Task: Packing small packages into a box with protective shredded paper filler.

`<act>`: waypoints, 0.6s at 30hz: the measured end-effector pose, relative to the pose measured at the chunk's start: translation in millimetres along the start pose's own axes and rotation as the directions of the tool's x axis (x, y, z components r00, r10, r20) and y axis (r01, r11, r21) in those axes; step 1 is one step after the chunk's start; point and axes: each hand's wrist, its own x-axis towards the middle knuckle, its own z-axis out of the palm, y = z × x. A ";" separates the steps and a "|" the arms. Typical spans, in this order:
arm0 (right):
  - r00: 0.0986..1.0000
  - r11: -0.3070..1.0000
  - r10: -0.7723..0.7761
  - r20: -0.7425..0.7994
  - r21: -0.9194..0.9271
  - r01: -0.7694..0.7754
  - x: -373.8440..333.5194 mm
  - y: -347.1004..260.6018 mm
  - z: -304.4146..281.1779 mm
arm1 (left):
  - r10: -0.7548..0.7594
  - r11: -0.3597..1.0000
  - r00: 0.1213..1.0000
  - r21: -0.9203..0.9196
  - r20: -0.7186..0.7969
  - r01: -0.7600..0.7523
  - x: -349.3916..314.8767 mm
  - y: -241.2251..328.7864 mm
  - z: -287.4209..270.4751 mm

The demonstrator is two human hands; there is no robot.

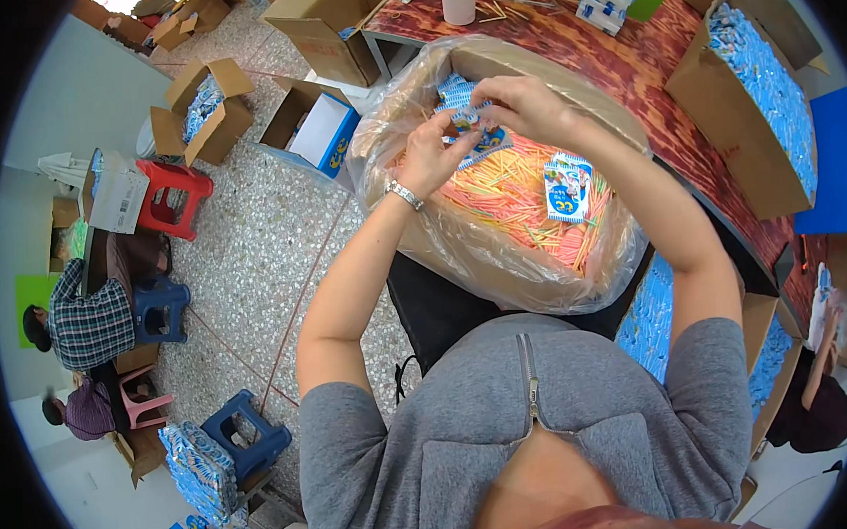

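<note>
Clearly, both hands are close together over the plastic-lined carton (pixel 451 234), which serves as the landmark here. The left hand (pixel 423 159) and the right hand (pixel 523 108) are pinched on one blue-and-white packet (pixel 484 146), held above the carton's contents toward its far side; whether its top is sealed cannot be told. Thin pink, orange and yellow sticks (pixel 496 192) fill the carton, with more packets (pixel 566 190) lying on them at its right side. Beyond the carton runs the red-brown patterned desk (pixel 536 33), bearing a pale pink cup (pixel 459 2) and, farther right, a stack of small boxes (pixel 606 1). Right of the carton, a big cardboard box (pixel 738 138) is full of blue packets. Left of it, a red stool (pixel 176 196) stands on the speckled floor (pixel 258 220).
</note>
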 end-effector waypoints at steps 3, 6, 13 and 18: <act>0.990 0.978 0.142 0.000 0.153 -0.140 -14.9 12.5 15.3 | -0.281 0.884 0.942 0.431 0.187 0.178 11.7 -10.6 -10.4; 0.982 0.975 0.186 0.007 -0.123 -0.184 -47.2 44.9 21.7 | -0.368 0.860 0.916 0.434 0.163 0.268 19.6 -59.8 -9.6; 0.779 0.716 0.589 0.217 -0.587 -0.378 -122.6 61.4 24.2 | -0.524 0.732 0.844 0.569 0.116 0.375 38.5 -108.6 -9.4; 0.798 0.728 0.597 0.083 -0.475 -0.495 -132.8 68.5 19.0 | -0.393 0.653 0.919 0.713 0.031 0.256 42.9 -110.0 -3.0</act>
